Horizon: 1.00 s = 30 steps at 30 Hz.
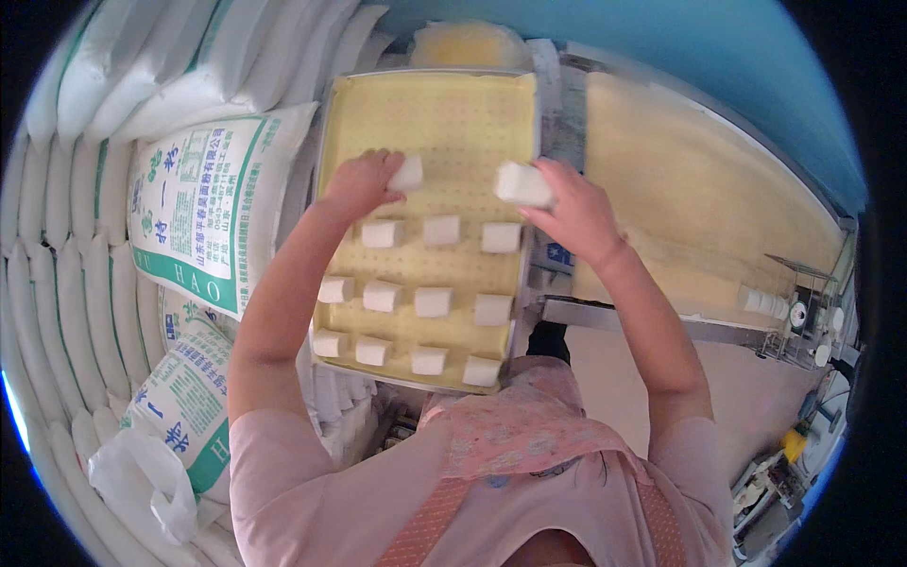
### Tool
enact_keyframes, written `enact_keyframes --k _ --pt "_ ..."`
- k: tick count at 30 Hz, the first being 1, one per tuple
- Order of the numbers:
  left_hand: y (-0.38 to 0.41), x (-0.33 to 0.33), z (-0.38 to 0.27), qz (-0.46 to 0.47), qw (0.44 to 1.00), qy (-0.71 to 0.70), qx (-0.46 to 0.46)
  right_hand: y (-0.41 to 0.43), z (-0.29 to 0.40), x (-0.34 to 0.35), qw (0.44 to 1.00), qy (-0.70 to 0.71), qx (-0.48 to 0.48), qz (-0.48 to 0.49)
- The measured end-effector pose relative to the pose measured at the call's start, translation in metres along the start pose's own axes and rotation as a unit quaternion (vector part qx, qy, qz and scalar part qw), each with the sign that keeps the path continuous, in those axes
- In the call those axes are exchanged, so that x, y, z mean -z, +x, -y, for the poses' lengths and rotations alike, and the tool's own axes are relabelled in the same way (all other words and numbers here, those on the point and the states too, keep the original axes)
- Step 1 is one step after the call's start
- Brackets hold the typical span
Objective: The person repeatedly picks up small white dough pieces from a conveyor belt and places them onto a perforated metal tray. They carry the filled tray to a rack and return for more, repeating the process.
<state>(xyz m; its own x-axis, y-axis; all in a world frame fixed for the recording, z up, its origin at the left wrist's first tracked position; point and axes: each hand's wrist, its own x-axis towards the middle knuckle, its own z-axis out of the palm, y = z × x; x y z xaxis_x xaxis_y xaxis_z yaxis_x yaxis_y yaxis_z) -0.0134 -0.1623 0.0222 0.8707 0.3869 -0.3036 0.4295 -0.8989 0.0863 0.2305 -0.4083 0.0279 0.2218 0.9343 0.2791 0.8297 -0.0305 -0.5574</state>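
A pale yellow steamer tray [432, 113] dotted with small holes lies before me, its rim metal-coloured. Over its left side, my left hand [363, 181] grips a white block of dough [409, 174]. On the right, my right hand [577, 209] holds another white dough block [523, 186] just inside the tray's right edge, between thumb and fingers. Several similar blocks sit apart in rows on the nearer half, among them a middle block [442, 230] in a row of three below my hands. Whether either held block touches the tray, I cannot tell.
White flour sacks [205, 205] bearing writing are stacked on the left. To the right stands a long wooden-topped table [694, 191], with a row of white pieces [764, 302] beside a machine [799, 312] at its end. A blue wall [659, 42] rises behind.
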Motion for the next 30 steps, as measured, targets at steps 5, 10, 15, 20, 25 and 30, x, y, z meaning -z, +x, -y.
enact_keyframes --k 5,10,15,20,25,30 --pt "0.016 -0.038 0.044 -0.055 0.997 -0.041 -0.045 0.077 0.031 -0.097 0.969 -0.15 -0.012 0.194" --pt "0.007 -0.052 0.088 -0.025 0.996 0.042 -0.069 0.068 0.005 -0.097 0.951 -0.194 -0.05 0.235" --pt "0.001 -0.033 0.078 -0.047 0.996 0.043 -0.066 0.069 0.016 -0.092 0.965 -0.189 0.033 0.178" --pt "0.033 -0.045 0.031 -0.091 0.991 -0.054 -0.08 0.089 0.035 -0.151 0.968 -0.091 -0.048 0.227" --pt "0.036 -0.063 0.023 -0.055 0.997 -0.04 -0.042 0.101 0.036 -0.168 0.984 -0.123 -0.11 0.072" --pt "0.034 -0.033 0.002 -0.014 0.999 0.023 -0.034 0.082 0.039 -0.116 0.995 -0.076 -0.061 0.015"
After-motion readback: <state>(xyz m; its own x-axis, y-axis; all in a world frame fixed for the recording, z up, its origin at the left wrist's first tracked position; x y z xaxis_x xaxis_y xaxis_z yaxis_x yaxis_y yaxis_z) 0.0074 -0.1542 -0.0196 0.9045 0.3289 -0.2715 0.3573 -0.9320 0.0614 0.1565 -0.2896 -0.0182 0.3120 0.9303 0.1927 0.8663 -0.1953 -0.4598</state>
